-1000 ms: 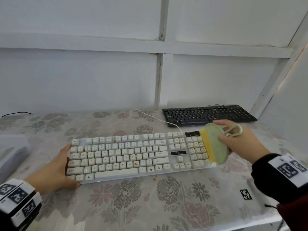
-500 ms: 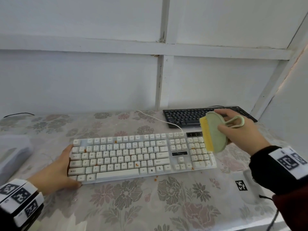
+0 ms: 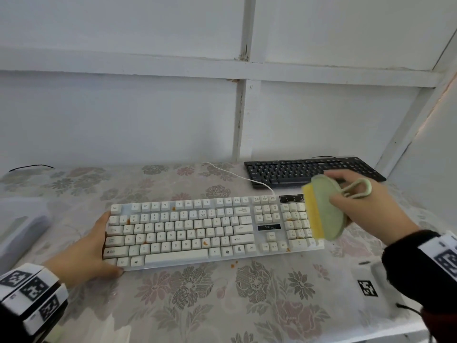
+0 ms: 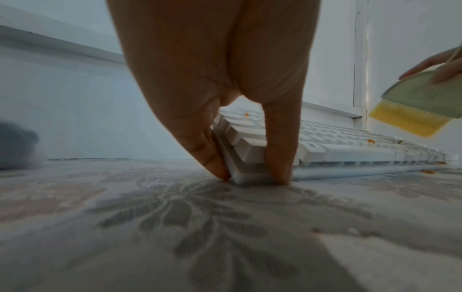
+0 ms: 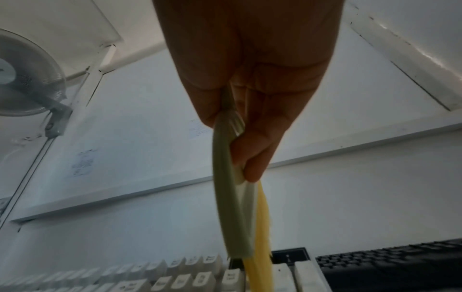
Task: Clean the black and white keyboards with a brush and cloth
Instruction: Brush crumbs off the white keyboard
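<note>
The white keyboard [image 3: 185,231] lies across the middle of the table, with orange crumbs on several keys. My left hand [image 3: 91,246] pinches its front-left corner, thumb on the front edge and fingers on the left side [image 4: 252,177]. My right hand [image 3: 358,209] grips a pale green brush [image 3: 326,214] with yellow bristles, held on edge just above the number pad, bristles pointing left. In the right wrist view the brush [image 5: 232,207] hangs over the keys [image 5: 175,280]. The black keyboard [image 3: 296,169] sits behind, at the back right. I see no cloth.
Orange crumbs [image 3: 233,264] lie on the flowered tablecloth in front of the white keyboard. A translucent box [image 3: 19,226] stands at the left edge. A white cable [image 3: 232,173] runs back from the white keyboard. A white wall closes the back and right.
The right hand lifted the brush toward the black keyboard, then brought it back down over the number pad. The left hand has stayed on the keyboard's corner.
</note>
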### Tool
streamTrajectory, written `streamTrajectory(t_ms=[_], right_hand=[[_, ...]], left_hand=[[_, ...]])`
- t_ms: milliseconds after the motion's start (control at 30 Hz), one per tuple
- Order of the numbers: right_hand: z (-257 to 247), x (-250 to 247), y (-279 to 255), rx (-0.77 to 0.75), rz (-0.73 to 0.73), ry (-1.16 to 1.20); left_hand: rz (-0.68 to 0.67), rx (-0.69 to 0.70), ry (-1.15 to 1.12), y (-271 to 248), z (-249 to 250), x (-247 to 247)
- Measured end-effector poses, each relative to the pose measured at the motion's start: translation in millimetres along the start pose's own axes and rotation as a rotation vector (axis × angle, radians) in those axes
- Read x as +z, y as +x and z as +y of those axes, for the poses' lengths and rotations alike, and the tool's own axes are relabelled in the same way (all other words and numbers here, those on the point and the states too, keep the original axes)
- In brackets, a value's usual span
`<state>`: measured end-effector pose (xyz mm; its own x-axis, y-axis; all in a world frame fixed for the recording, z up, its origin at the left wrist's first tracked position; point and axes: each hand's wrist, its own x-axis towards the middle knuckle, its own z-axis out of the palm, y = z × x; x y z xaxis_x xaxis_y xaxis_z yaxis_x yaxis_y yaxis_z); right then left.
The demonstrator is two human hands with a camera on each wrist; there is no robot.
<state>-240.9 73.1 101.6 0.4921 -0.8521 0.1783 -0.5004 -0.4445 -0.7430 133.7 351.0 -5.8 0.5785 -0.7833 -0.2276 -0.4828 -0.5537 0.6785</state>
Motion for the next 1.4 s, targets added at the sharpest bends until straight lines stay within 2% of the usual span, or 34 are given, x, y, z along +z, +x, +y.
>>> streamTrajectory(t_ms=[67,133,467,533,633,700,1000,1067,1233,1300,1400], right_hand=[[-6,5,9,-0.041,0.054,0.054],[-7,14,14,-0.051,0.049,0.049],[9,21,-18,0.099,-0.193,-0.062],[3,13,-13,0.084,-0.154,-0.049],[-5,6,3,0.001,0.006,0.023],[-7,9,11,-0.018,0.043,0.064],[13,19,-19,0.060,-0.146,-0.064],[8,14,-18,0.048,-0.127,-0.045],[-4,11,4,-0.040,0.054,0.064],[-1,17,5,-0.030,0.031,0.033],[10,23,-7,0.026,-0.085,-0.037]], left_hand=[[0.007,-0.008,0.005,-1,0,0],[0.011,-0.018,0.002,-1,1,0],[0.009,-0.021,0.004,-3,4,-1],[0.002,-0.018,0.003,-3,4,-1],[0.001,-0.019,0.010,-4,5,-1],[0.003,-0.018,0.014,-4,6,-1],[-0.004,-0.004,-0.008,-1,1,-1],[-0.005,-0.013,-0.001,-1,-1,-2],[-0.004,-0.003,0.005,-1,-1,-1],[-0.007,-0.015,0.012,-1,-1,-1],[-0.008,-0.013,0.009,-1,0,-1]])
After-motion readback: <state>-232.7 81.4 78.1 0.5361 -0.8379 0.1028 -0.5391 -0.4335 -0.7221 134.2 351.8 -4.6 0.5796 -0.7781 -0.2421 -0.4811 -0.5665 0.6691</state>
